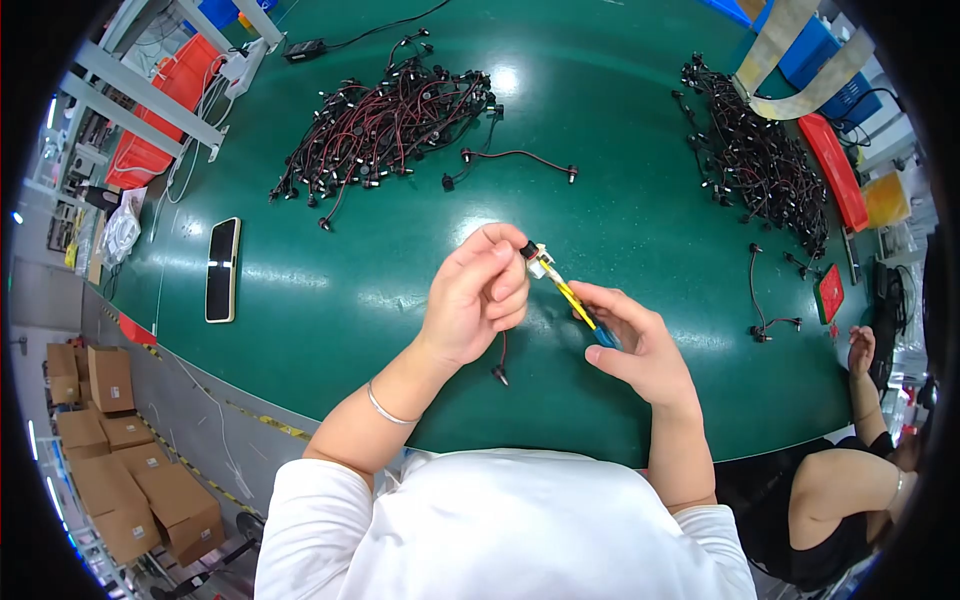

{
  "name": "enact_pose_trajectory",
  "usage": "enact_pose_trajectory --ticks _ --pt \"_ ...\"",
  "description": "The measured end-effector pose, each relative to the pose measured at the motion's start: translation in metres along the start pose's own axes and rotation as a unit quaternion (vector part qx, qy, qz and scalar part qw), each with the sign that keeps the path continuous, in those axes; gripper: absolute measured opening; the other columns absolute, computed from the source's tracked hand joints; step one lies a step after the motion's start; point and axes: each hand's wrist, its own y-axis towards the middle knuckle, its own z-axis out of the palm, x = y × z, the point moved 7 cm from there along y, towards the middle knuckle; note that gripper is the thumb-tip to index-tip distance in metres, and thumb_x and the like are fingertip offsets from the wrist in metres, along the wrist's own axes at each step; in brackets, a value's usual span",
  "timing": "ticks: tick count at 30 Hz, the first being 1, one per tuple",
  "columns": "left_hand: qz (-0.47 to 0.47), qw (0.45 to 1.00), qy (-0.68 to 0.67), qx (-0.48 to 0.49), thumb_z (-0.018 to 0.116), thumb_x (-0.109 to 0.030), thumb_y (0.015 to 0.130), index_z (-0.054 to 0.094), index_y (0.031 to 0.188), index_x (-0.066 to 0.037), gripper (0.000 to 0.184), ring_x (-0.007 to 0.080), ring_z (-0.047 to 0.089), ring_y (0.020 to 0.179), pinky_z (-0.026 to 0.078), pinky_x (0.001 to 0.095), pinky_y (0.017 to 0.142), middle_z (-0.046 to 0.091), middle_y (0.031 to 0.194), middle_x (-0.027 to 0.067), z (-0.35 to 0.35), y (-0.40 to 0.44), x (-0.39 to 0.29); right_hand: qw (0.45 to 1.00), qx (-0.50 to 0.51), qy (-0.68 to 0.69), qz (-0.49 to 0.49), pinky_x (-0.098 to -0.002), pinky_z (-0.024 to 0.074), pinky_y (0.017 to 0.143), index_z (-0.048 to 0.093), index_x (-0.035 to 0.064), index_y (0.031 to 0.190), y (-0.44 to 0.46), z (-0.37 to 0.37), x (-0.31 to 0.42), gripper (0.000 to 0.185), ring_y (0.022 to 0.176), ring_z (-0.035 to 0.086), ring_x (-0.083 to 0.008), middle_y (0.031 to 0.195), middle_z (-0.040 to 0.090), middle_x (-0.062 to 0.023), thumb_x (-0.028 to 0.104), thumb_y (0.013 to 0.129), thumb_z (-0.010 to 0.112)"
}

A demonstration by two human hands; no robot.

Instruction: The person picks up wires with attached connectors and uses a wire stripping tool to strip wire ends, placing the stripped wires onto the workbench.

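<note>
My left hand (480,290) is closed, pinching a short dark cable by its black connector (530,249) between thumb and forefinger. The cable's other end (501,374) shows below that hand, over the green table. My right hand (640,345) is wrapped round a slim tool with a yellow-and-blue handle (580,305). Its pale head touches or nearly touches the connector; exactly how they meet is too small to make out. Ahead of my hands lies a single red-and-black cable (520,155) with a connector at each end.
A tangled heap of cables (390,125) lies at the back, and another pile (760,160) at the right. A phone (222,270) rests on the left of the green table (330,350). At the right edge sits another person, one hand (861,350) near a red tray (830,294).
</note>
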Motion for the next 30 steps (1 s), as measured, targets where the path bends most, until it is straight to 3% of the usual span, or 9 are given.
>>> enact_pose_trajectory --ticks 3,11,23,30 --pt "0.011 0.966 0.227 -0.126 0.047 -0.015 0.100 0.052 0.114 -0.004 0.019 0.0091 0.043 0.050 0.039 0.0237 0.044 0.040 0.062 -0.0009 -0.006 -0.003 -0.004 0.998 -0.019 -0.057 -0.006 -0.0339 0.0305 0.110 0.051 -0.0007 0.133 0.000 -0.002 0.001 0.063 0.123 0.048 -0.0215 0.127 0.053 -0.0110 -0.004 0.072 0.062" --pt "0.024 0.949 0.283 -0.135 0.053 -0.014 0.097 0.051 0.114 0.001 0.023 0.0138 0.052 0.053 0.051 0.0306 0.049 0.042 0.058 -0.0007 -0.017 -0.002 -0.006 0.991 -0.025 -0.128 -0.016 -0.0330 0.0309 0.109 0.055 0.0026 0.131 0.001 -0.003 0.002 0.062 0.122 0.048 -0.0213 0.127 0.052 -0.0118 -0.005 0.070 0.061" --pt "-0.078 0.975 0.174 -0.114 0.052 -0.012 0.097 0.053 0.109 0.001 0.018 0.0111 0.050 0.051 0.049 0.0276 0.043 0.042 0.059 -0.0020 -0.016 -0.004 -0.002 0.989 -0.003 -0.143 -0.024 -0.0348 0.0273 0.111 0.055 0.0025 0.131 0.000 -0.005 0.006 0.066 0.127 0.044 -0.0243 0.129 0.050 -0.0128 -0.005 0.065 0.063" --pt "-0.065 0.965 0.219 -0.130 0.054 -0.015 0.097 0.056 0.110 -0.001 0.019 0.0108 0.046 0.049 0.046 0.0270 0.042 0.038 0.057 -0.0030 -0.012 -0.004 -0.001 0.992 0.011 -0.122 -0.019 -0.0348 0.0287 0.110 0.056 0.0027 0.130 -0.001 -0.007 0.005 0.066 0.126 0.044 -0.0246 0.130 0.051 -0.0125 -0.003 0.065 0.065"
